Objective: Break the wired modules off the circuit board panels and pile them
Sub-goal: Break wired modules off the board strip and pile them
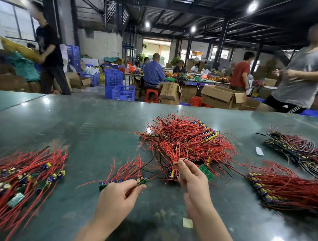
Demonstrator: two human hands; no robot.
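Left hand [115,197] pinches green panel strip [120,182].

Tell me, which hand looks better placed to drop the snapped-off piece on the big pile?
Probably the right hand. It pinches a wired module by its wires, right at the near edge of the middle pile. The left hand grips the panel strip, farther from that pile.

- Bare green surface [92,123] lies wide ahead and left of my left hand [114,200].
- The big tangle of red wires [184,139] blocks the way ahead of my right hand [193,180].
- The module pile [24,179] crowds the left edge; panel stacks [288,185] fence the right.
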